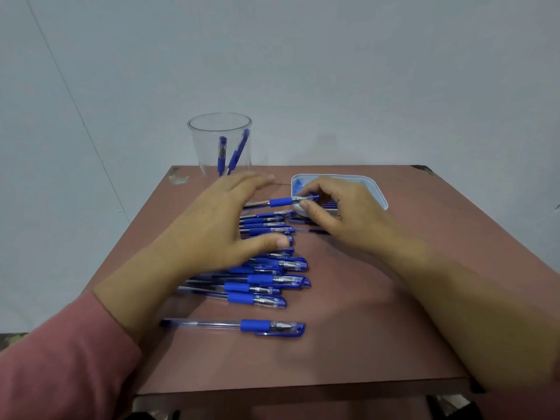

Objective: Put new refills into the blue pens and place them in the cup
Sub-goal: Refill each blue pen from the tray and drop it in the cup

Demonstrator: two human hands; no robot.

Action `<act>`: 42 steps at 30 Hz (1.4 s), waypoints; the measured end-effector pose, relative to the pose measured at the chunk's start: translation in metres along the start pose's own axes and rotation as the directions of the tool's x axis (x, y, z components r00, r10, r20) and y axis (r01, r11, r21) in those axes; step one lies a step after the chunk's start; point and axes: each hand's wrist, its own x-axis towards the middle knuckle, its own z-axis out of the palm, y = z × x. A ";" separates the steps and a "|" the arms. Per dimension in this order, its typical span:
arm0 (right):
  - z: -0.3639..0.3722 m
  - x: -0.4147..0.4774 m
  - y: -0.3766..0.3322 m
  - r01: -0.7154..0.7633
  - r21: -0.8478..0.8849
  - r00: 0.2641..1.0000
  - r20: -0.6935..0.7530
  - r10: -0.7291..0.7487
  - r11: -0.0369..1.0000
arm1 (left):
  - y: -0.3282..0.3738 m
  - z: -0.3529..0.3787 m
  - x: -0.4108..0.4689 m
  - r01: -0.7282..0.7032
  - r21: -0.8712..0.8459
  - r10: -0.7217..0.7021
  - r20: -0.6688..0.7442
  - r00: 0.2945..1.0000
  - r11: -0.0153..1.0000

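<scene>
Right hand (pixel 336 213) pinches the blue pen (pixel 281 202) — thumb below, forefinger above.

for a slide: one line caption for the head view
Right hand pinches a blue pen by the tray, left hand open above the pen row, two pens in the clear cup.

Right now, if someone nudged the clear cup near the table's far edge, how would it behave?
The clear cup looks tall and thin-walled, so it is probably light and tippy. Only two pens lean inside, adding little ballast. It stands by the table's far edge, so a push might send it off.
</scene>
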 end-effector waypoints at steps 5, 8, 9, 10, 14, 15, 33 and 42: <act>-0.008 0.000 0.022 -0.063 -0.070 0.996 -0.066 0.059 0.996 | 0.013 -0.016 -0.024 -0.028 0.063 0.005 0.344 0.939 0.998; -0.006 0.002 0.024 -0.057 -0.087 0.997 -0.058 0.052 0.995 | 0.021 -0.007 -0.036 -0.065 0.130 -0.005 0.482 0.876 0.989; -0.005 0.002 0.023 -0.050 -0.090 0.997 -0.058 0.045 0.995 | 0.021 -0.004 -0.038 -0.060 0.142 -0.018 0.493 0.870 0.988; -0.004 0.002 0.021 -0.045 -0.092 0.998 -0.057 0.040 0.995 | 0.019 -0.002 -0.039 -0.053 0.151 -0.029 0.495 0.868 0.987; -0.004 0.001 0.014 -0.042 -0.102 0.998 -0.047 0.038 0.994 | 0.014 -0.003 -0.032 -0.094 0.191 -0.012 0.491 0.871 0.977; -0.005 0.001 0.014 -0.044 -0.100 0.998 -0.045 0.040 0.994 | 0.013 -0.003 -0.030 -0.110 0.192 0.000 0.498 0.867 0.975; -0.025 0.023 -0.010 0.020 0.052 0.946 -0.325 -0.002 0.998 | 0.016 0.019 -0.052 -0.084 0.154 0.026 0.344 0.939 0.984; -0.026 0.104 -0.018 0.063 -0.185 0.955 -0.274 -0.113 0.981 | 0.013 0.022 -0.052 -0.011 0.207 -0.048 0.279 0.959 0.978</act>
